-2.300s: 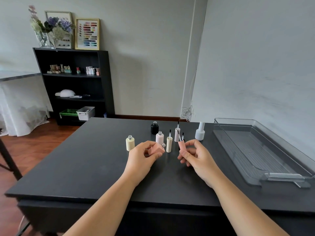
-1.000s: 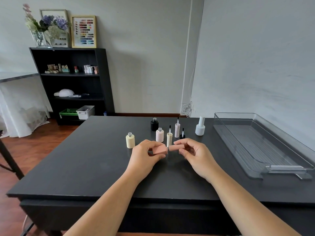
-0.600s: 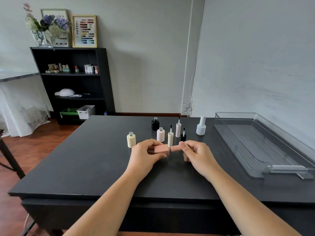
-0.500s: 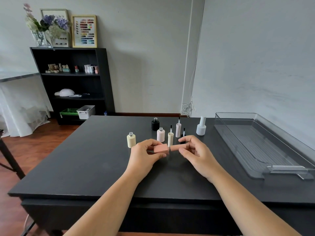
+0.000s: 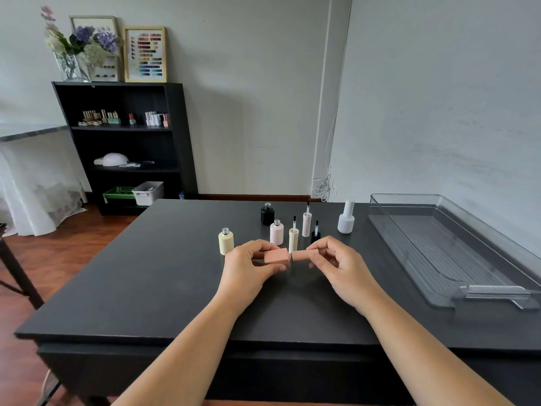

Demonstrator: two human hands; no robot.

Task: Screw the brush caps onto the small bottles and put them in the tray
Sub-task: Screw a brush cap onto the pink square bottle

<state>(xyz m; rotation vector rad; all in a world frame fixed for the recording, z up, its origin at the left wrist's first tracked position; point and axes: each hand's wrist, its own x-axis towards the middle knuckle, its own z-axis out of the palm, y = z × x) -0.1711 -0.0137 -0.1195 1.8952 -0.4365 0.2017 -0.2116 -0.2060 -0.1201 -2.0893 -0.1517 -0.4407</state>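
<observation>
Your left hand (image 5: 248, 266) holds the pink bottle (image 5: 276, 257) on its side, a little above the table (image 5: 146, 273), with thumb and fingers closed around its body. Your right hand (image 5: 336, 260) pinches the pink cap (image 5: 304, 255) at its far end, and the cap meets the bottle neck; a thin dark gap between them suggests the thread is not fully closed. The bottle looks small, light and rigid, with flat sides that give a good hold, so grip it on these sides and turn only the cap. The cap is smooth and narrow and it may slip, so hold it near the middle with the fingertips. To the far side stand the cream bottle (image 5: 225, 241), the pale bottle (image 5: 276, 232), the black bottle (image 5: 267, 213) and loose caps with their brushes up. The tray (image 5: 497, 288) waits on the right, with nothing inside.
</observation>
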